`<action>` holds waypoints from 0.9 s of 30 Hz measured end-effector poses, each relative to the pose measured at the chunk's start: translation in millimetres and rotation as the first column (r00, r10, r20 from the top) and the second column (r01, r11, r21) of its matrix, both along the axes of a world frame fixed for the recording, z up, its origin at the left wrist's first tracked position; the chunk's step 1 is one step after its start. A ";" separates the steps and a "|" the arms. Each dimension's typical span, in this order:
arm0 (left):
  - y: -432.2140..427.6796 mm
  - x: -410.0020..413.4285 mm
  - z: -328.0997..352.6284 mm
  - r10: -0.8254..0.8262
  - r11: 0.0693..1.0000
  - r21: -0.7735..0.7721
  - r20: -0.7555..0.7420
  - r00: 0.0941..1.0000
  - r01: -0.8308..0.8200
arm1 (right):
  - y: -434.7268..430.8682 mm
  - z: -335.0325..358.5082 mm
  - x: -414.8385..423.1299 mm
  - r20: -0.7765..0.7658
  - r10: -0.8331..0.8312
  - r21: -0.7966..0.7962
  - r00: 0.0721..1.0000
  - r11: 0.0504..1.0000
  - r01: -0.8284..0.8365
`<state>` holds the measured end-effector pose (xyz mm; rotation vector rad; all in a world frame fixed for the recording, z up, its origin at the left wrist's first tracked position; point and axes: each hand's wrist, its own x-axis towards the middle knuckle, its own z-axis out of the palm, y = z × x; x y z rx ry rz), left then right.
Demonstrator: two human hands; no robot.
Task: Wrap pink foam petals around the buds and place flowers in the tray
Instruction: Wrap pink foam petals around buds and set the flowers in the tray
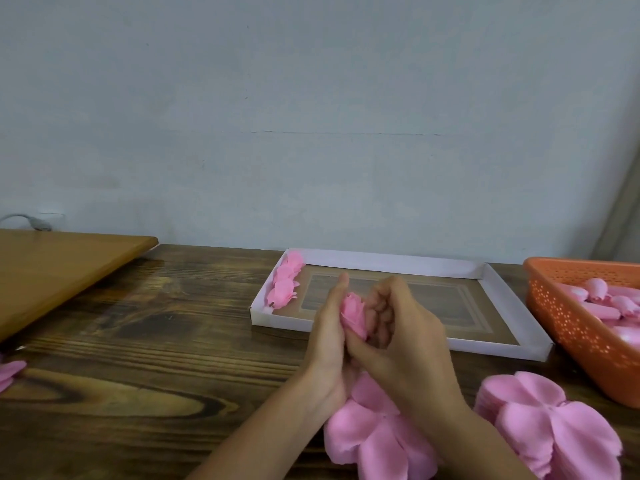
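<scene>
Flower [353, 315] sits between my two hands, raised off the tabletop [156, 341] just short of the near rim of the tray [381, 262]. My left hand [329, 330] lies against its left side with the fingers nearly straight, pressing rather than clutching. My right hand [398, 327] grasps it from the other side, fingers curled in around the petals and the thumb tucked under the base. The flower's long axis runs roughly upright, head tipped a little up and away from me, base down at my thumb.

What matters for the placing is direction: the tray lies straight ahead, beyond both hands, and the finished flowers [285, 282] line its left wall, forward and to the left of my grip. The left hand is the nearer one to that row. The row seems to reach almost to the near corner, so I judge the flower goes just beside it, on the bare tray floor to its right.

Under my wrists lies a petal stack [374, 431], with a second stack [554, 424] to the right. The basket [571, 327] of buds [597, 287] stands right of the tray, closest to my right hand.
</scene>
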<state>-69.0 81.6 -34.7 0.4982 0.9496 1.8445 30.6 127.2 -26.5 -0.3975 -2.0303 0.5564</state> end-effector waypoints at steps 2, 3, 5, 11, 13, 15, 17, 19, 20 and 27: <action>0.2 -5.9 1.8 -0.011 1.000 -0.006 0.087 0.996 0.011 | 3.3 6.4 5.0 -0.044 0.154 -0.077 0.987 0.985 -0.157; -0.2 -9.3 2.4 -0.007 1.000 -0.021 0.127 0.992 0.010 | 5.0 9.4 7.7 -0.056 0.191 -0.089 0.980 0.977 -0.196; -1.1 -15.8 2.4 0.010 0.999 -0.050 0.177 0.984 -0.001 | 8.4 13.0 11.8 -0.022 0.199 -0.052 0.980 0.978 -0.200; -0.5 -17.4 0.7 0.007 0.998 -0.061 0.192 0.981 0.005 | 12.3 3.1 6.8 0.122 0.019 0.335 0.992 0.940 -0.059; -1.3 -18.0 0.8 -0.036 0.998 -0.033 0.229 0.973 0.044 | 11.8 -0.7 3.6 0.105 -0.033 0.422 0.994 0.907 -0.014; -2.3 -19.6 1.3 -0.049 0.999 -0.011 0.233 0.971 0.053 | 11.8 -0.9 2.8 0.098 -0.062 0.446 0.993 0.895 0.012; -2.6 -20.7 0.8 -0.040 0.999 0.011 0.230 0.972 0.038 | 11.6 0.8 3.8 0.119 -0.053 0.442 0.992 0.897 -0.005; -2.7 -20.9 0.6 -0.037 0.999 0.043 0.231 0.972 0.028 | 10.6 2.4 5.0 0.165 -0.039 0.440 0.985 0.897 -0.038; -3.0 -20.5 0.8 -0.033 0.999 0.044 0.233 0.972 0.023 | 9.7 2.9 5.2 0.194 -0.041 0.444 0.980 0.895 -0.050; -1.3 -19.5 1.1 0.031 0.999 -0.024 0.308 0.951 -0.024 | 0.6 -5.6 -1.1 0.120 -0.082 0.369 0.989 0.929 0.032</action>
